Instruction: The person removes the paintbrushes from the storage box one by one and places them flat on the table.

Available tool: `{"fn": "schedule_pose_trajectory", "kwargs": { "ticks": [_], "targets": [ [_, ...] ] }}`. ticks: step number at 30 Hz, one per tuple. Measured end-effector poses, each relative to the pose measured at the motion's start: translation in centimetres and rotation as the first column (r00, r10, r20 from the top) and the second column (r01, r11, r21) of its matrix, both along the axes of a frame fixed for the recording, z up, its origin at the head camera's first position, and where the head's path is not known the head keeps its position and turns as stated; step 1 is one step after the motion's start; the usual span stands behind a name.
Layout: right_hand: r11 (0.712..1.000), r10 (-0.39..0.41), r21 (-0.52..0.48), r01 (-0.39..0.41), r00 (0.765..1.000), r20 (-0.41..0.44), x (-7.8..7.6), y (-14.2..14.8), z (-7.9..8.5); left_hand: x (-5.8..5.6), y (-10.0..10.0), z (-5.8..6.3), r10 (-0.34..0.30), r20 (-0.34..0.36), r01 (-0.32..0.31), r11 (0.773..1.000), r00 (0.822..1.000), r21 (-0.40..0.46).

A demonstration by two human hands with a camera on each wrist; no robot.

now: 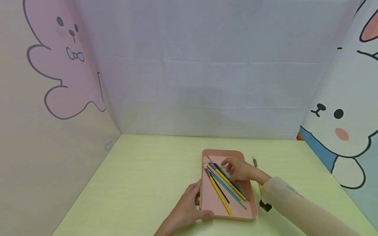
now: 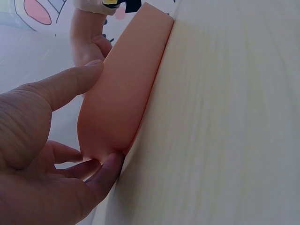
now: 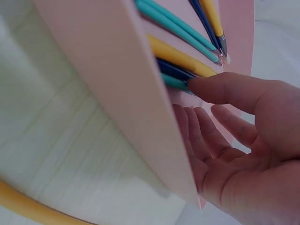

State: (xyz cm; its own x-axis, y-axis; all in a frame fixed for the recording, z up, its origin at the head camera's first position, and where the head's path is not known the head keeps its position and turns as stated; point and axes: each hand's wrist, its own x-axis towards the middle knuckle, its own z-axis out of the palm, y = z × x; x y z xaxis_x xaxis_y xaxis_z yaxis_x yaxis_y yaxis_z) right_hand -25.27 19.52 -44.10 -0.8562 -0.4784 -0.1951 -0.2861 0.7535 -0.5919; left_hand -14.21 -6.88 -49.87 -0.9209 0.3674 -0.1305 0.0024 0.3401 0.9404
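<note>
A shallow pink tray (image 1: 210,205) lies on the table with several paintbrushes (image 1: 226,179) in it, their handles yellow, teal and navy. My left hand (image 1: 186,205) holds the tray at its near left part, thumb at the rim and fingers along the left wall. In the left wrist view, fingertips press low against the tray wall (image 2: 124,79). My right hand (image 1: 238,168) is inside the tray at its right side. In the right wrist view, its thumb is right at a navy handle (image 3: 173,68), while the other fingers curl loosely around nothing.
One more paintbrush (image 1: 255,162) with a yellow handle lies on the table (image 1: 147,183) right of the tray, partly behind the right forearm. A small black piece (image 1: 265,206) shows beside the sleeve. Printed cloth walls (image 1: 206,98) stand at the back and both sides.
</note>
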Motion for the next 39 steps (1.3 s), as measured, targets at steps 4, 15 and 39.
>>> {"fn": "schedule_pose_trajectory", "kwargs": {
  "ticks": [4, 15, 39],
  "targets": [
    [1.000, -0.012, -0.005, 0.012, 1.000, 0.002, -0.2, 0.1, 0.0, 0.0, 0.1, 0.5, 0.004, 0.002, -0.004, 1.000, 1.000, -0.013],
    [0.999, -0.036, 0.022, 0.037, 0.999, -0.036, -0.3, 0.1, -0.3, 0.1, 0.2, 0.9, 0.014, 0.004, -0.014, 0.999, 1.000, -0.033],
    [0.959, -0.120, -0.223, 0.175, 0.963, 0.241, -0.6, 1.3, 0.2, 0.2, 0.0, 0.8, -0.001, -0.010, 0.001, 1.000, 1.000, 0.002]
  ]
}}
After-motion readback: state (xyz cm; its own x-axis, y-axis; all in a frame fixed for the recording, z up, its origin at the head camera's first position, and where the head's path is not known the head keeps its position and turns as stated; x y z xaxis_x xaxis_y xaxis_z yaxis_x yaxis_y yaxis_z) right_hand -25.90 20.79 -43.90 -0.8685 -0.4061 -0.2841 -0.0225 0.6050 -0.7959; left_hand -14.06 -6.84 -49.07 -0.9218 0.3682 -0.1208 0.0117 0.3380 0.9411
